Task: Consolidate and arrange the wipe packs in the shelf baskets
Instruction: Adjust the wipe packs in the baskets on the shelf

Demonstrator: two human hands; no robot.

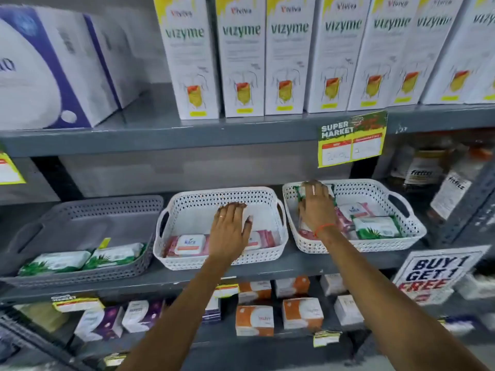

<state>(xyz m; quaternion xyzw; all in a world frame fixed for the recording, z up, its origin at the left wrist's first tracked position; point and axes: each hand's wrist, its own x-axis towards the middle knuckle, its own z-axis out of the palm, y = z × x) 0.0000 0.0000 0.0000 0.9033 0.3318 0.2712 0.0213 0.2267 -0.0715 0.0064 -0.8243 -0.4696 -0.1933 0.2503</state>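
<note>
Three baskets stand on the middle shelf. In the grey basket (80, 210) on the left, two green aloe wipe packs (80, 259) lie at the front. Along the front of the middle white basket (222, 195) lie pink wipe packs (187, 243). My left hand (230, 228) is inside that basket, its fingers and thumb around a pale pack (250, 210) above the pink ones. The right white basket (375, 188) holds pink packs (353, 210) and a green aloe pack (375, 227). At its back left corner my right hand (316, 207) grips a green pack (298, 192), mostly hidden.
Tall Vizyme boxes (241, 54) line the shelf above, with a price tag (351, 140) hanging from its edge. Orange and purple boxes (254, 319) fill the shelf below. A "Buy 1 Get 1 Free" sign (434, 274) and bottles (423, 167) are on the right.
</note>
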